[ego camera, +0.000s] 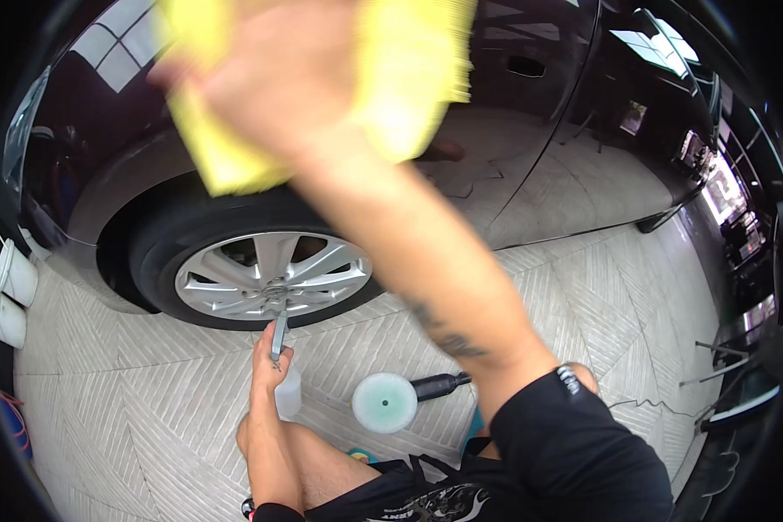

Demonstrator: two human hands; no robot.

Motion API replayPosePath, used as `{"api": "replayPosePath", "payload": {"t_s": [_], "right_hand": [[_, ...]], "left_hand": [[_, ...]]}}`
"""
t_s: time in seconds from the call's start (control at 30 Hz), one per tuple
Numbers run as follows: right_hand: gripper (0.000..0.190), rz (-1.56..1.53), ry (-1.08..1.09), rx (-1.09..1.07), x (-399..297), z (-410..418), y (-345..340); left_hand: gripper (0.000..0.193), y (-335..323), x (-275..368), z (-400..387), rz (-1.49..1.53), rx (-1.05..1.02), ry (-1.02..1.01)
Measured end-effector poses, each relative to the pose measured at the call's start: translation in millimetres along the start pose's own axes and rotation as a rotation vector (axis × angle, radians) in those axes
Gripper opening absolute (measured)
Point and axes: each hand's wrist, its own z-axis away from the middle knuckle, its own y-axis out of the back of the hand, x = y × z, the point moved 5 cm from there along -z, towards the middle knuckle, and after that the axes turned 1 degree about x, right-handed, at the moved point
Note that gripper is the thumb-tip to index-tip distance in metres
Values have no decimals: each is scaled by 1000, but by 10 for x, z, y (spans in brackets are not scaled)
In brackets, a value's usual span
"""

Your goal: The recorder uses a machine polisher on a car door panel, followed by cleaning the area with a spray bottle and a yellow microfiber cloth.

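My right hand (pixel 277 72), blurred, is spread over a yellow microfiber cloth (pixel 404 78) and grips it in front of the dark car's front fender (pixel 137 130). Whether the cloth touches the paint I cannot tell. Low in front of the wheel, my left hand (pixel 266 362) is closed around the neck of a translucent white spray bottle (pixel 290 395). Its grey trigger head (pixel 278 336) points towards the silver alloy rim (pixel 274 287) inside a black tire (pixel 156 274). My right forearm hides part of the tire and the lower body panel.
A polishing machine (pixel 434 386) with a round pale-green pad (pixel 385 402) lies on the patterned tile floor (pixel 561 326) between my legs and the car. Two white buckets (pixel 17 274) stand at far left. A cable (pixel 652 404) runs across the floor at right.
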Motion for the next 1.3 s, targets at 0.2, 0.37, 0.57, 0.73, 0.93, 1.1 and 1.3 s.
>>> {"api": "replayPosePath", "payload": {"t_s": [0.2,0.37,0.57,0.73,0.93,1.1,1.3], "right_hand": [[89,-205,273,-303,665,581,319],[82,198,-336,-201,1911,1077,1041],[116,-168,42,-216,-136,812,90],[95,-377,287,-188,-139,16,-89],[89,257,113,-320,1642,-374,633],[74,151,-186,-161,2584,-359,1034],[76,235,-458,-43,2210,-278,760]], "left_hand": [[66,-6,45,-7,154,-29,72],[60,128,80,79,320,15,98],[61,-13,-104,-6,84,-106,138],[62,-144,-107,-88,98,-118,-8],[64,-124,-302,-38,253,-132,157],[66,-16,-428,74,248,-130,183],[65,145,-331,129,105,-81,88]]}}
